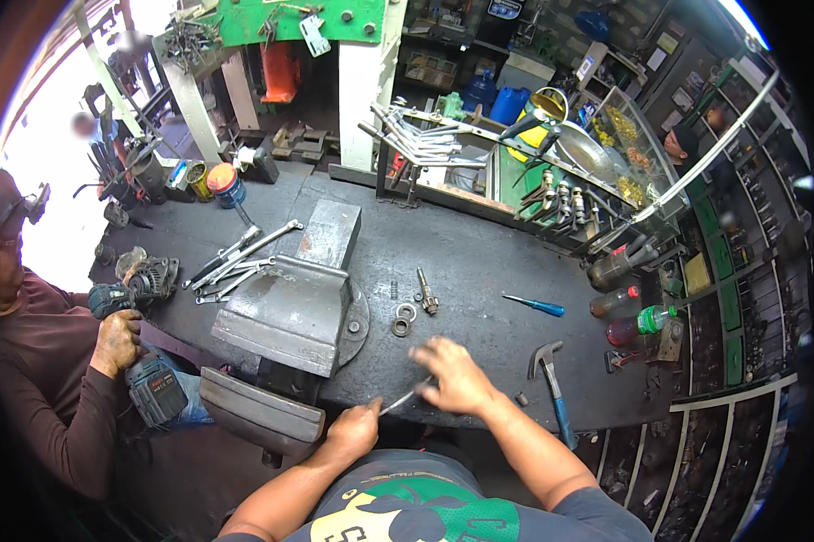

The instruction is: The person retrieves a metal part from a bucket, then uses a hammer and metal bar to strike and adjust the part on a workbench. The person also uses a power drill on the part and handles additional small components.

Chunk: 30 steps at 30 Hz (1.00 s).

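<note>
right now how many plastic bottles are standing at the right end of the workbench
3: a dark bottle farthest back, a red-capped bottle in the middle, and a green-capped bottle nearest. All stand near the workbench edge; clutter there may hide others.

Between my hands I see a thin shiny metal rod point(396, 400); left of it the vise point(290, 312) is dull grey metal, the bench point(479, 262) matt black.

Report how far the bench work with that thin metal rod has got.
Done: small parts, washers and a short shaft, lie loose on the bench. In hand: left hand and right hand grip a thin metal rod at the bench edge. Left: the vise stands empty, hammer and screwdriver untouched.
</note>
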Each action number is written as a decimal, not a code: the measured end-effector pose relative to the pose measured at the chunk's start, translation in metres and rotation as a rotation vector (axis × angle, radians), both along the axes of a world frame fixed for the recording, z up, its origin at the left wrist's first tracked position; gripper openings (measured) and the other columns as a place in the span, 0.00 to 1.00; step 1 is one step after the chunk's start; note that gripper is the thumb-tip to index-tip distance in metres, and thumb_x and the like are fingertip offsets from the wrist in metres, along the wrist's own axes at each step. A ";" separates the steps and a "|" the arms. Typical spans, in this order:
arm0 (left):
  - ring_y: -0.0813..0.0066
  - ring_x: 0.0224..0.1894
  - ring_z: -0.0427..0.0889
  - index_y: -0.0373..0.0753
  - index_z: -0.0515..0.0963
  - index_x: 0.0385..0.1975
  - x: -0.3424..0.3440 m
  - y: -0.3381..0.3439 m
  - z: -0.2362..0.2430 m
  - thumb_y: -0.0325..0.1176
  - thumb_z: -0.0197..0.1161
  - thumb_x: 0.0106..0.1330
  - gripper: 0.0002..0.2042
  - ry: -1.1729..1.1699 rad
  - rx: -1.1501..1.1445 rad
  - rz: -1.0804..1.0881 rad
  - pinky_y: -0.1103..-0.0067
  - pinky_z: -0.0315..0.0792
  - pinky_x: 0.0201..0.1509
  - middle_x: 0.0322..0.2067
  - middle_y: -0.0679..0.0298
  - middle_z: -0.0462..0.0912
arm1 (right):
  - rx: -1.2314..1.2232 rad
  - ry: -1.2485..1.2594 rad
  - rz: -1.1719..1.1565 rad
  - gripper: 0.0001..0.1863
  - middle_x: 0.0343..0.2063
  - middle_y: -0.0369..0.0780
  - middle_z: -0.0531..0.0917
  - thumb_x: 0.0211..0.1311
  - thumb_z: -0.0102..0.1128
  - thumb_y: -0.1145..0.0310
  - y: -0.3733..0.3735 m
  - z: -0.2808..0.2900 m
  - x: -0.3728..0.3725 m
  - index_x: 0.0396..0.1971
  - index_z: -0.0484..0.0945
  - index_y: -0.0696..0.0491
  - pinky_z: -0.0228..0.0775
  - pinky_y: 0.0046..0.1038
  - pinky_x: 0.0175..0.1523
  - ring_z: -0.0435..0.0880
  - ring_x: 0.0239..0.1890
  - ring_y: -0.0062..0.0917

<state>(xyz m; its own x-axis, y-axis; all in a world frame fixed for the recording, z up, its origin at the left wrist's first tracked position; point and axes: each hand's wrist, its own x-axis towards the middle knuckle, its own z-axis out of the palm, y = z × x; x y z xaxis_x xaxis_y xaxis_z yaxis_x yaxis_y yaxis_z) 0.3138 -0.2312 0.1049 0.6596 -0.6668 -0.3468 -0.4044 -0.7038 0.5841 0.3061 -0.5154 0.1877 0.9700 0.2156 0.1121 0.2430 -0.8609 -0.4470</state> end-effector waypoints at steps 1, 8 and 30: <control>0.37 0.44 0.93 0.34 0.76 0.70 0.002 -0.007 0.005 0.28 0.59 0.74 0.24 -0.004 0.019 -0.044 0.48 0.86 0.52 0.42 0.41 0.92 | -0.136 0.013 0.095 0.29 0.60 0.50 0.86 0.63 0.78 0.61 0.005 0.010 -0.016 0.65 0.84 0.51 0.69 0.55 0.77 0.83 0.66 0.47; 0.39 0.69 0.83 0.35 0.71 0.78 -0.012 -0.017 0.015 0.32 0.67 0.74 0.32 -0.032 -0.175 0.084 0.53 0.77 0.73 0.66 0.38 0.83 | -0.246 0.119 -0.045 0.11 0.34 0.43 0.87 0.60 0.80 0.61 -0.043 -0.012 -0.072 0.35 0.88 0.51 0.78 0.49 0.55 0.89 0.44 0.46; 0.66 0.51 0.90 0.29 0.81 0.64 -0.406 0.105 0.005 0.33 0.67 0.82 0.18 1.124 -0.367 1.050 0.71 0.85 0.57 0.53 0.59 0.91 | -0.256 0.348 -0.679 0.31 0.59 0.56 0.86 0.67 0.80 0.53 -0.169 -0.044 -0.089 0.61 0.86 0.59 0.78 0.48 0.70 0.85 0.65 0.53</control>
<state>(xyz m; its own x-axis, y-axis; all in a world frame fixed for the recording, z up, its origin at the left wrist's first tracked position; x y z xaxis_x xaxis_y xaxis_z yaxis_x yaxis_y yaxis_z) -0.0925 -0.1266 0.1100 0.3905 -0.2513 -0.8856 0.8910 -0.1389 0.4323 0.2174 -0.6840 0.1435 0.8685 -0.4561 -0.1939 -0.4876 -0.8564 -0.1696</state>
